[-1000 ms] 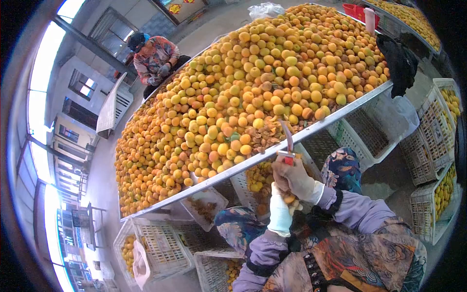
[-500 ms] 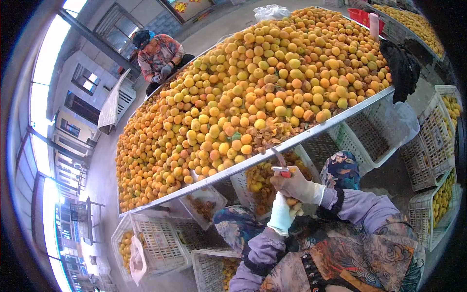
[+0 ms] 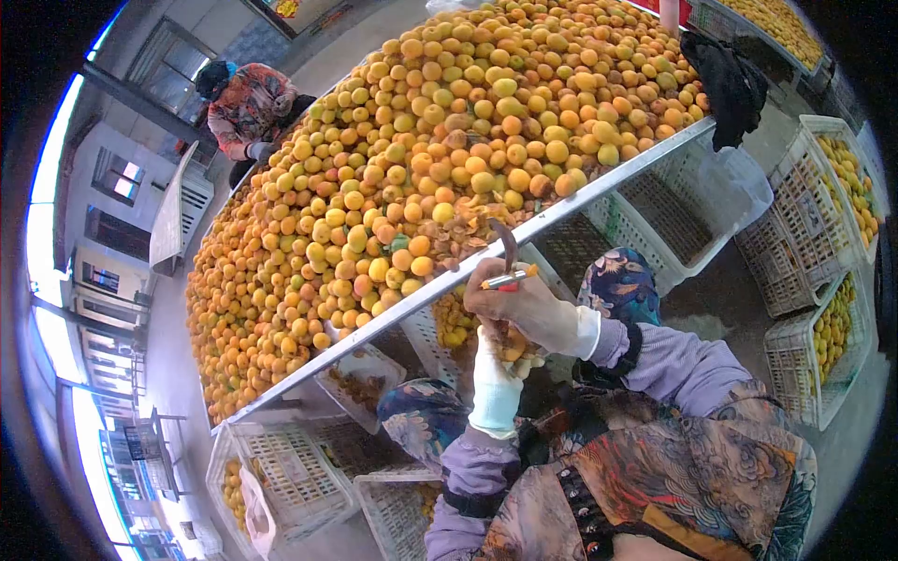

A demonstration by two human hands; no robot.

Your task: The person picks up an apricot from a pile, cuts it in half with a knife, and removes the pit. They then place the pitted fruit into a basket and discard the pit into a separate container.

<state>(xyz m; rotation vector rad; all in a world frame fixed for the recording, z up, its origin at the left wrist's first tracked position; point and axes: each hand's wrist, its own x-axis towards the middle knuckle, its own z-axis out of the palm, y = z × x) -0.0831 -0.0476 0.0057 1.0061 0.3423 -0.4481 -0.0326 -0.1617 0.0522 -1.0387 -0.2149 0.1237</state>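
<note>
A long metal-edged table carried a heap of round, smooth yellow-orange apricots, too many to count, with several white plastic lattice crates beneath and beside it. One gloved right hand was clamped on one small knife with a curved blade. One white-gloved left hand was closed around one apricot, just below the table edge.

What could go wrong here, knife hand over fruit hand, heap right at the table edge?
1. The right hand holds a curved knife directly above the gloved left hand gripping an apricot; a slip could cut the glove.
2. The apricot heap rises well above the metal table rim, so fruit might roll off toward the white crates below.
</note>
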